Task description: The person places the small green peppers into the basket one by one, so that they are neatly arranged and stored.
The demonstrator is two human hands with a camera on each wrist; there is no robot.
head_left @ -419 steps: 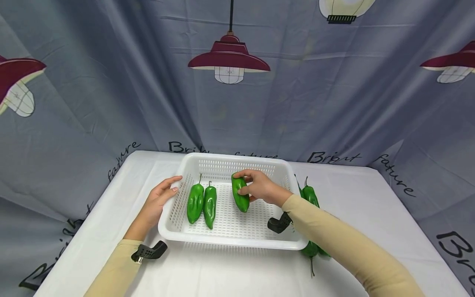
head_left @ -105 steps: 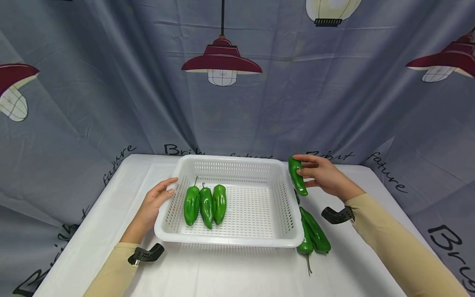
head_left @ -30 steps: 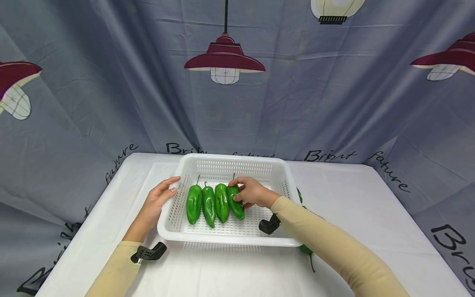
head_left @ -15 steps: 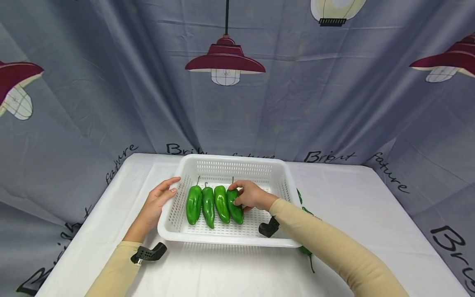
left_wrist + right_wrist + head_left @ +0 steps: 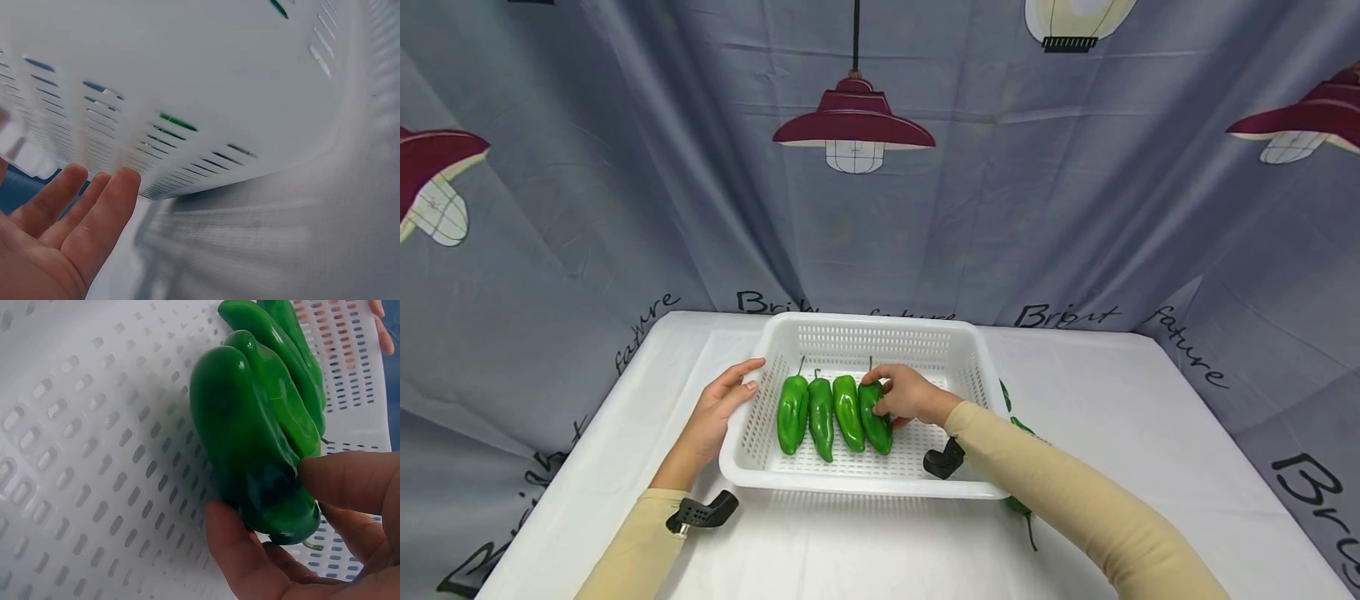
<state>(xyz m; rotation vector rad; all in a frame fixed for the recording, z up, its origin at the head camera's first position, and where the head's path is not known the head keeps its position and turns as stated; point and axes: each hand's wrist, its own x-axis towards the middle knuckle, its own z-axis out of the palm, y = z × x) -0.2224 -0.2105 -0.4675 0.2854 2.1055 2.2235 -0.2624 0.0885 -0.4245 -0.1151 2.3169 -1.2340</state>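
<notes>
My right hand (image 5: 910, 395) pinches a green pepper (image 5: 240, 431) between thumb and fingers, at the right end of a row in the white plastic basket (image 5: 865, 483). Left of it in that row lie a bright green pepper (image 5: 847, 412), a slim green pepper (image 5: 822, 418) and a wider green pepper (image 5: 792, 414), all lengthwise and side by side. The held pepper touches its neighbour in the right wrist view. At the basket's left rim rests my left hand (image 5: 715, 412); in the left wrist view its straight fingers (image 5: 103, 231) lie against the slotted outer wall.
More green peppers lie on the white table (image 5: 865, 550) beyond the basket's right side, mostly hidden by the right sleeve (image 5: 1075, 492); one pepper's tip (image 5: 1018, 505) and stem show. A grey-blue curtain (image 5: 1000, 208) printed with lamps hangs behind the table.
My right hand has carried a pepper from right of the basket into the row. An earlier pepper was set down before it. Since half a second ago, hardly any movement; my left hand stays at the rim.
</notes>
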